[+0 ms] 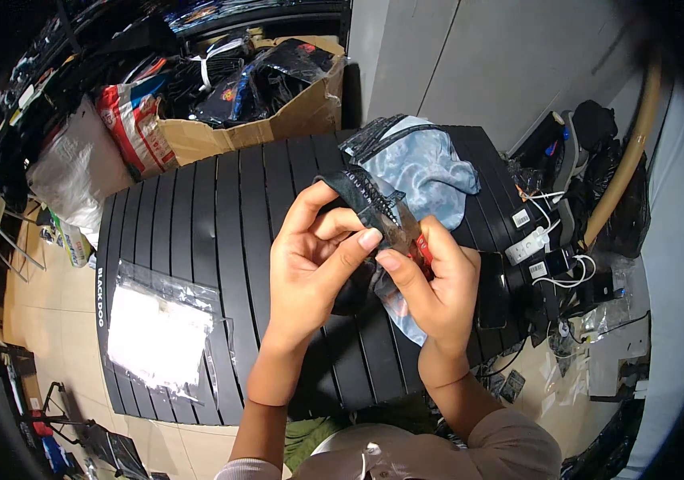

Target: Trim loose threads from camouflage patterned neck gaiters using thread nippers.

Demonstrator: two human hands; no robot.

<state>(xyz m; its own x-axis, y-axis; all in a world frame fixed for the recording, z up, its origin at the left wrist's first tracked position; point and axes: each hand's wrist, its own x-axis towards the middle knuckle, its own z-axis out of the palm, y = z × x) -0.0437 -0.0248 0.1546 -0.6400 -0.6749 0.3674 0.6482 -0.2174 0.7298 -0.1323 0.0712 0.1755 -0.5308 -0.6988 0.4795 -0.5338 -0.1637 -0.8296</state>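
A shiny light-blue garment point(434, 172) with a dark elastic waistband point(350, 184) lies partly on the black slatted table point(230, 216), and part of it is lifted toward me. My left hand point(306, 252) pinches the raised waistband between thumb and fingers. In my right hand point(447, 284) is a small pair of snips point(422, 245) with red on the handle. Its metal blades touch or nearly touch the waistband by my left fingertips. Fingers hide much of the tool, so whether the blades are closed is unclear. More light-blue cloth hangs below my right hand.
On the table's left lies a clear plastic bag point(162, 340) with something white inside. A dark phone point(492, 296) rests at the right, near a white power strip point(527, 245) with cables. Beyond the far edge stands a cardboard box point(254, 134) of packed dark clothing.
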